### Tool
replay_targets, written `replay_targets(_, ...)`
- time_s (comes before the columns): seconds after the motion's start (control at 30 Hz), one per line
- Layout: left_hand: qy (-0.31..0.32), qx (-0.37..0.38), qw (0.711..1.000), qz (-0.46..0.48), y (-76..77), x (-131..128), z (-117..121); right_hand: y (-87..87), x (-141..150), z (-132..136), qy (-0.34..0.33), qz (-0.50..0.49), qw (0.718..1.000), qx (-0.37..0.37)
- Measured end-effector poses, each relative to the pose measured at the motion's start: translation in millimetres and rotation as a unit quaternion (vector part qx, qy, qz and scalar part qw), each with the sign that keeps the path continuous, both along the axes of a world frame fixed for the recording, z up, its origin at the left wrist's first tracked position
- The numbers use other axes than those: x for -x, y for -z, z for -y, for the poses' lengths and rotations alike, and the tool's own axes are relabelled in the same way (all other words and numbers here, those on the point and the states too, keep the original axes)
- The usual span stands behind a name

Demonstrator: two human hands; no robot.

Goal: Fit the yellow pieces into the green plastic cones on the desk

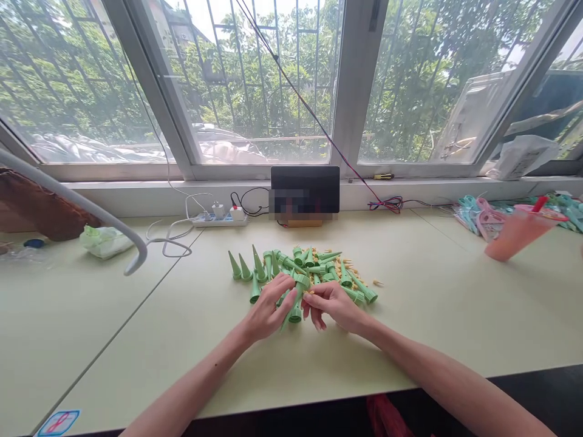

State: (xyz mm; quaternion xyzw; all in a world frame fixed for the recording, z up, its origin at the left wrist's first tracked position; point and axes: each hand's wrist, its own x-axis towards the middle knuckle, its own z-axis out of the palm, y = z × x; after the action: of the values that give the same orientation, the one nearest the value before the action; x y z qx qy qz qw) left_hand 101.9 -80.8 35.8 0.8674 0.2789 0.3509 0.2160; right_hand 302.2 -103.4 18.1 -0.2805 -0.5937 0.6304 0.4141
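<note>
My left hand (266, 311) is closed around a green plastic cone spike (301, 283), which tilts with its wide ribbed end up and its point toward me. Against that wide end, my right hand (336, 307) pinches a small yellow piece (310, 293) between thumb and fingertips. Behind both hands lies a heap of green spikes (368, 294), several on their sides. To the left, more green cones (235, 268) stand upright in a loose group. Small yellow pieces (348, 265) are scattered among and behind the heap, and one yellow piece (378, 283) lies apart on the right.
A dark screen (305, 191) stands at the back on the pale table (446, 315). A power strip (221, 221) and white cables are left of it. A red drink cup (519, 233) stands far right, beside teal and pink items (489, 218). A grey curved tube (132, 240) reaches in from the left.
</note>
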Motion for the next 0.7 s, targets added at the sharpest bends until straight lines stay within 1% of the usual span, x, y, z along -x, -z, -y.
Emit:
replay_targets(0.17, 0.018, 0.01, 1.0, -0.011, -1.4, 1.3, 0.4, 2.9, -2.4, -2.4, -0.044, -0.05, 0.996, 0.063)
replay_targets(0.33, 0.016, -0.005, 1.0, -0.019, 0.2, 2.1, -1.0, 5.1, -5.3, -6.2, -0.07, -0.081, 0.989, 0.099)
replay_targets(0.47, -0.002, -0.03, 0.999, -0.02, 3.2, 1.3, -1.8, 3.8, -6.2, -8.1, -0.074, -0.105, 0.986, 0.108)
replay_targets(0.63, -0.016, -0.077, 0.997, -0.01, 3.9, -0.9, -3.5, 1.0, -4.5, -8.2, -0.068, -0.104, 0.986, 0.108)
replay_targets(0.7, -0.037, -0.107, 0.994, 0.012, 3.9, -1.8, -4.1, 0.1, -2.1, -7.3, -0.042, -0.096, 0.99, 0.092)
